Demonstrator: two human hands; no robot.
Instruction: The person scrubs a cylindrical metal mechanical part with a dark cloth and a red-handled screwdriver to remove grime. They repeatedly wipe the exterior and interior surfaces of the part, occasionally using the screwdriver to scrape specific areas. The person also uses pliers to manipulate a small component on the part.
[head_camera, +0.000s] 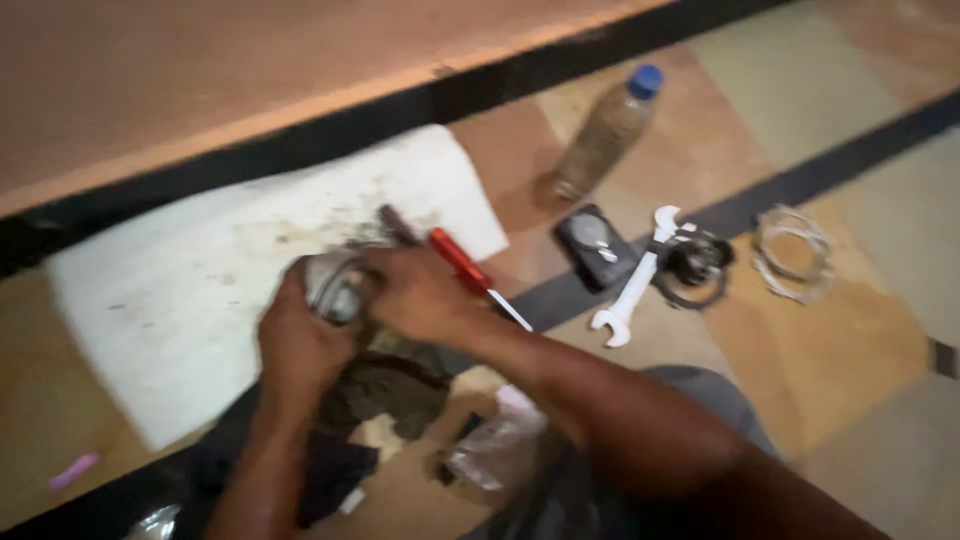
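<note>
Both hands (360, 310) clasp a blurred grey metal part (335, 285), mostly hidden.

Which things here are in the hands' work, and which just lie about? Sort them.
In hand: left hand and right hand on a grey metal part; dirty rag beneath.

Lying about: red-handled screwdriver, white spanner, plastic bottle, wire ring, toothed ring, white sheet.

Clear plastic bottle (606, 132) with blue cap lying on the floor tiles upper right, clear crumpled plastic bag (497, 447) on floor just under the right forearm; no signs or screens.
</note>
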